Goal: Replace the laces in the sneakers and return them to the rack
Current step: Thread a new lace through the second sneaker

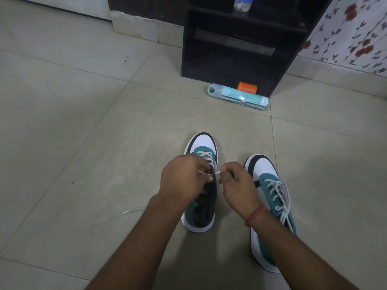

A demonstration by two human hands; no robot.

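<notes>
Two teal, white and black sneakers stand on the tiled floor, toes pointing away from me. The left sneaker (pixel 204 143) is laced only over its front part, and its black tongue shows open. My left hand (pixel 182 178) pinches the white lace (pixel 206 158) at the sneaker's left side. My right hand (pixel 238 185) pinches the other end of that lace, stretched across the tongue. The right sneaker (pixel 270 185) is fully laced with a white lace and partly hidden under my right forearm. The black rack (pixel 188 49) stands ahead.
A loose lace end (pixel 133 210) lies on the floor left of my left forearm. A light blue tube-shaped pack (pixel 238 96) and an orange item (pixel 247 87) lie at the rack's foot. A blue-lidded jar (pixel 243 4) sits on an upper shelf. A floral wall (pixel 351 34) is at right.
</notes>
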